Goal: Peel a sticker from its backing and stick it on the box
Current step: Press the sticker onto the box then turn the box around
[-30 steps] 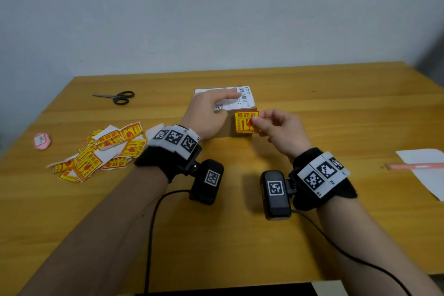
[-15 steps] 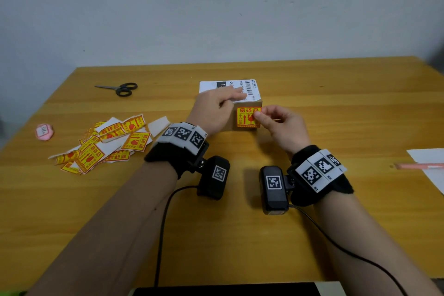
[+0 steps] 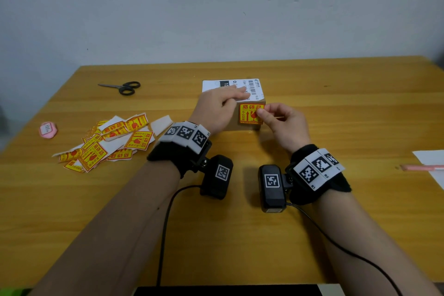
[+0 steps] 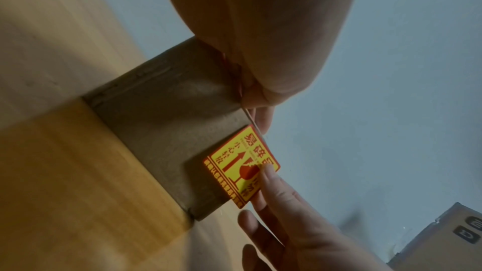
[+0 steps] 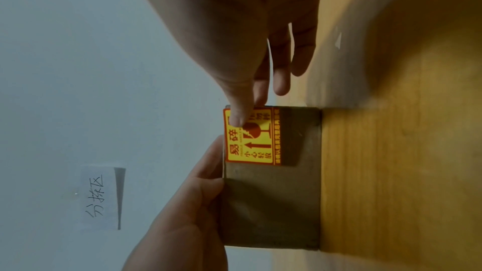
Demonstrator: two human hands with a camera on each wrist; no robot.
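A small cardboard box (image 3: 233, 123) with a white shipping label on top stands mid-table. My left hand (image 3: 230, 97) lies flat on its top, fingers stretched over the label. In the right wrist view the left hand (image 5: 198, 184) rests along the top edge. My right hand (image 3: 260, 113) pinches the right edge of a yellow and red sticker (image 3: 248, 115) between thumb and forefinger. The sticker (image 4: 241, 164) hangs just in front of the box's front face at its right corner and casts a shadow on the cardboard. Part of the sticker (image 5: 250, 147) reaches past the corner.
A heap of yellow stickers and white backings (image 3: 105, 142) lies left of the box. Black scissors (image 3: 125, 87) sit further back, and a pink item (image 3: 48, 129) is near the left edge. White paper (image 3: 430, 158) and a pink pen (image 3: 420, 167) are at the right edge.
The view has shifted a little. My right hand still holds the sticker at the box's front face, slightly higher against it; the left hand has stayed on top.
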